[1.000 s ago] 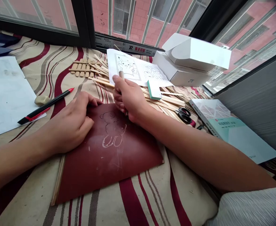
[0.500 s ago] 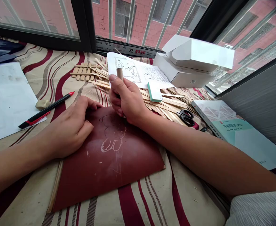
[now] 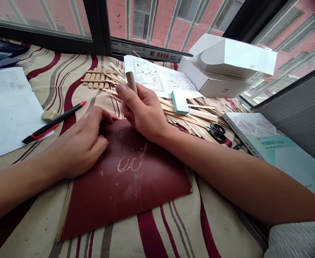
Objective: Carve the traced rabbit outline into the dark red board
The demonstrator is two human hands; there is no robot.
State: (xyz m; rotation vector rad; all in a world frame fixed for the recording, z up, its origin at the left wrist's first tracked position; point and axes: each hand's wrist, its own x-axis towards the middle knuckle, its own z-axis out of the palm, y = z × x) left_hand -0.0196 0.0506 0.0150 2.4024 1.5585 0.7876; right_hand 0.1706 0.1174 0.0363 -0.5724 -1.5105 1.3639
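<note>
In the head view, a striped cloth (image 3: 170,233) is spread beneath everything, and the far side is bounded by a dark window frame (image 3: 100,28), beyond which a pink wall (image 3: 162,21) is seen through bars. 1 dark red board (image 3: 92,204) is laid flat at the near middle, marked with pale scratches and dark drawn lines. 1 book (image 3: 278,150), 1 pair of scissors (image 3: 218,133), 1 green-and-white block (image 3: 180,103) and 1 black-and-red pen (image 3: 53,122) are counted; the overlapping wooden sticks (image 3: 192,120) cannot be counted reliably. 1 wooden handle (image 3: 131,81) is held upright, slightly tilted, in the closed right hand (image 3: 145,113) above the board's far part; its lower end is hidden by the hand. The left hand (image 3: 83,143) is rested over the board's upper-left edge with its fingers bent; whether the edge is pinched cannot be told.
</note>
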